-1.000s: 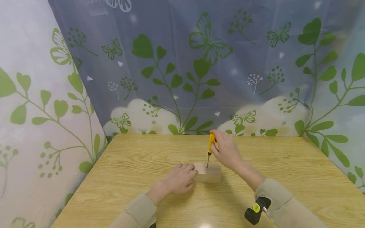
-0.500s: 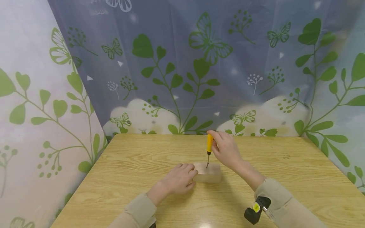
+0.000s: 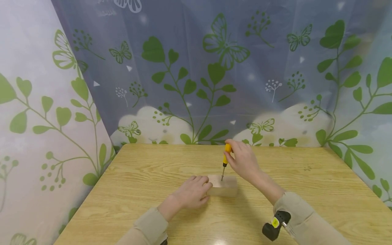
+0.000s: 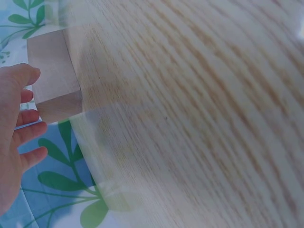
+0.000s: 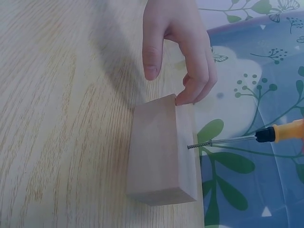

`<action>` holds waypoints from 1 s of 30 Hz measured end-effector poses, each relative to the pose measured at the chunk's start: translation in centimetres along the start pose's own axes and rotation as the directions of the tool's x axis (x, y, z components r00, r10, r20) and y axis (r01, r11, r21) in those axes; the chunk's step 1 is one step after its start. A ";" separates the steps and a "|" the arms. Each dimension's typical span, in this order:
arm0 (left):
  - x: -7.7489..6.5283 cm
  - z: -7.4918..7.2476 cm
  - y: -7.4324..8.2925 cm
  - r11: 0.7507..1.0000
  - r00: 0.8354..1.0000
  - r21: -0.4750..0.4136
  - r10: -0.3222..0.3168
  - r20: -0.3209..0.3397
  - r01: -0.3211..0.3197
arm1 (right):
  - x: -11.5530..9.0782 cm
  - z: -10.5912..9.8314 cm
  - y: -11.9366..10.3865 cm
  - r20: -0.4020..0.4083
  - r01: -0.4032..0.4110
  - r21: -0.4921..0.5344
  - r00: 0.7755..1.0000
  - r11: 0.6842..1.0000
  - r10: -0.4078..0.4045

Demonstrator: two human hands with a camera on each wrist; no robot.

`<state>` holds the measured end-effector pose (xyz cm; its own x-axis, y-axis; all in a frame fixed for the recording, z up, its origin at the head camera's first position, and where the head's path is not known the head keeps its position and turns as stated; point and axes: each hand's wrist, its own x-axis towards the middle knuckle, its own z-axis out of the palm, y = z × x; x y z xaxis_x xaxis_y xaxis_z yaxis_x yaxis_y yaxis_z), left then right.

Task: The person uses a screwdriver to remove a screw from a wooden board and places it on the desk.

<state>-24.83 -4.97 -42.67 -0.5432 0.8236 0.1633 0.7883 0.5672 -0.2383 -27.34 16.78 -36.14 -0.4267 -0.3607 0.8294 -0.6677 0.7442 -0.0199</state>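
A pale wooden block (image 3: 225,190) lies on the table, its right part bare in the head view. My left hand (image 3: 193,192) holds its left end, the thumb (image 4: 29,75) against the near side and the fingers over the top. In my right hand (image 3: 243,160) is a screwdriver (image 3: 225,158) with a yellow handle and black collar, gripped between thumb and fingers. Its shaft points down at the block's top face. A threaded screw (image 5: 198,145) stands upright between the driver's tip and the wood, much of its thread showing.
The wood-grain table (image 3: 137,173) meets a blue printed curtain (image 3: 190,44) at its back edge. A pale printed curtain (image 3: 36,102) runs along the left. A black wrist device (image 3: 276,225) sits on the right sleeve.
The right fingers shift on the screwdriver handle, which tips left and then back right. The left hand and the block stay in place.
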 end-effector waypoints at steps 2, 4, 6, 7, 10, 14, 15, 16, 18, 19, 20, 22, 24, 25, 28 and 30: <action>0.0 0.0 0.0 1.000 1.000 -0.001 0.001 0.006 -0.001 | -0.1 0.1 0.0 0.011 -0.012 0.004 1.000 1.000 0.012; 0.0 0.0 0.0 1.000 1.000 -0.005 0.003 0.014 -0.003 | -0.1 0.1 -0.1 0.017 -0.020 0.017 1.000 1.000 0.020; 0.0 0.1 0.0 1.000 1.000 -0.010 0.004 0.021 -0.004 | -0.2 0.1 -0.2 0.016 -0.023 0.034 1.000 0.999 0.023; 0.0 0.1 0.0 1.000 1.000 -0.013 0.003 0.023 -0.003 | -0.2 0.1 -0.2 0.016 -0.026 0.044 1.000 0.999 0.025; -0.1 0.2 0.0 1.000 1.000 -0.014 -0.001 0.023 0.002 | -0.1 0.0 -0.2 0.016 -0.033 0.067 0.999 0.997 0.032; 0.0 0.3 -0.1 1.000 1.000 -0.010 -0.002 0.014 0.002 | 0.0 0.0 -0.1 0.005 -0.030 0.081 1.000 0.996 0.029; 0.0 0.3 -0.2 1.000 1.000 -0.009 -0.002 0.011 0.002 | 0.1 0.0 -0.1 -0.001 -0.027 0.082 1.000 0.996 0.027; 0.0 0.3 -0.2 1.000 1.000 -0.007 0.000 0.008 0.000 | 0.1 0.0 0.0 -0.008 -0.024 0.075 1.000 0.997 0.025; 0.0 0.3 -0.2 1.000 1.000 -0.004 0.002 0.002 -0.002 | 0.1 0.0 0.0 -0.022 -0.022 0.062 0.999 0.998 0.024; 0.0 0.3 -0.2 1.000 1.000 -0.001 0.003 0.000 -0.003 | 0.1 -0.1 0.0 -0.027 -0.023 0.056 0.999 0.998 0.025; 0.0 0.3 -0.2 1.000 1.000 0.001 0.003 -0.001 -0.003 | 0.2 -0.1 0.0 -0.032 -0.025 0.048 0.999 0.999 0.026; 0.0 0.3 -0.2 1.000 1.000 0.005 0.005 -0.005 -0.005 | 0.2 -0.2 -0.1 -0.039 -0.026 0.035 0.999 0.999 0.028; 0.0 0.3 -0.2 1.000 1.000 0.009 0.006 -0.006 -0.006 | 0.2 -0.2 -0.1 -0.041 -0.026 0.034 0.999 0.999 0.028; 0.0 0.4 -0.2 1.000 1.000 0.012 0.007 -0.006 -0.007 | 0.2 -0.2 -0.1 -0.043 -0.027 0.034 0.999 0.999 0.028; 0.0 0.4 -0.2 1.000 1.000 0.017 0.008 -0.004 -0.008 | 0.2 -0.2 -0.1 -0.042 -0.031 0.032 0.999 0.999 0.032; 0.0 0.4 -0.2 1.000 1.000 0.019 0.009 -0.003 -0.009 | 0.1 -0.1 -0.1 -0.038 -0.040 0.030 0.998 0.999 0.041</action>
<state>-25.05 -5.10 -43.00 -0.5355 0.8284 0.1643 0.7873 0.5601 -0.2578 -27.26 16.73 -35.95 -0.4302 -0.3077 0.8487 -0.6683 0.7406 -0.0702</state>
